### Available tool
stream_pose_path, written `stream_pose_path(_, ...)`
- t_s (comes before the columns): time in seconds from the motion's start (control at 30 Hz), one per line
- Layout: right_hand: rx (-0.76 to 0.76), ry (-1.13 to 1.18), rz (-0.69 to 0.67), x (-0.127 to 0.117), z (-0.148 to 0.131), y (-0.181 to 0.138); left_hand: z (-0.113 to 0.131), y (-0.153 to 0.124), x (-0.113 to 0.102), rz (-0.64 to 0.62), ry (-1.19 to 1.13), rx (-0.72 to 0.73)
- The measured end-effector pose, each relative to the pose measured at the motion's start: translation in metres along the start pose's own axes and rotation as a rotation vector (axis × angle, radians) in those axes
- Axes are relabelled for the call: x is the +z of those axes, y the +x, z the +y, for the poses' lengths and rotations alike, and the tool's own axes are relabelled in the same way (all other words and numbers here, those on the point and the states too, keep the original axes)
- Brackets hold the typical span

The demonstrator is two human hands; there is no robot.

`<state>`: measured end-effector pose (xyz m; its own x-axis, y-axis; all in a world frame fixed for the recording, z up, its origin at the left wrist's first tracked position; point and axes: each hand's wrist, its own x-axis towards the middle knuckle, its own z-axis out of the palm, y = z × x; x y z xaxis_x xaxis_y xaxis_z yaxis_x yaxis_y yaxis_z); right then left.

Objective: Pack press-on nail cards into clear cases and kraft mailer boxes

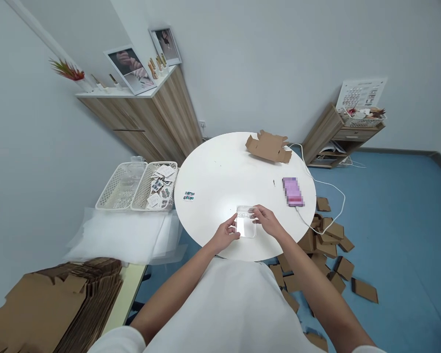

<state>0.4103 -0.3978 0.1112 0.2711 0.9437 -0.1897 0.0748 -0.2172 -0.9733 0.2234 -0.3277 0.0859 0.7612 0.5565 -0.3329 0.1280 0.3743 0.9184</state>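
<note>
A clear plastic box [246, 228] rests at the near side of the white round table [213, 166]. My left hand [225, 235] grips its left side, the thumb at the upper left and the fingers bent along the edge. At its upper right, my right hand [266, 220] closes its fingers on the edge near what looks like a hinged lid. The box is see-through, so I cannot tell whether anything lies inside. To the left, apart from both hands, lies a small card with blue-green oval pieces [188, 196].
An unfolded cardboard box [268, 147] lies at the table's far right, with a cabled phone [293, 191] nearer. Left stand a basket of clear plastic boxes [112, 189] and a basket of cards [143, 193]. Cardboard boxes [329, 235] litter the floor; flat cardboard [44, 304] is stacked lower left.
</note>
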Motion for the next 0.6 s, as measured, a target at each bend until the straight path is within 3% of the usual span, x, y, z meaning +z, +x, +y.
stream_pose_path(0.3, 0.152, 0.31, 0.235, 0.021, 0.031, 0.007, -0.013, -0.001, -0.006, 0.111, 0.085, 0.031)
stream_pose_path(0.47, 0.212, 0.327, 0.235, 0.029, 0.043, 0.001, -0.023, 0.002, -0.01, 0.167, 0.08, 0.016)
stream_pose_path(0.6, 0.241, 0.205, 0.274, 0.033, 0.061, -0.012, -0.035, 0.007, -0.011, 0.194, 0.079, -0.009)
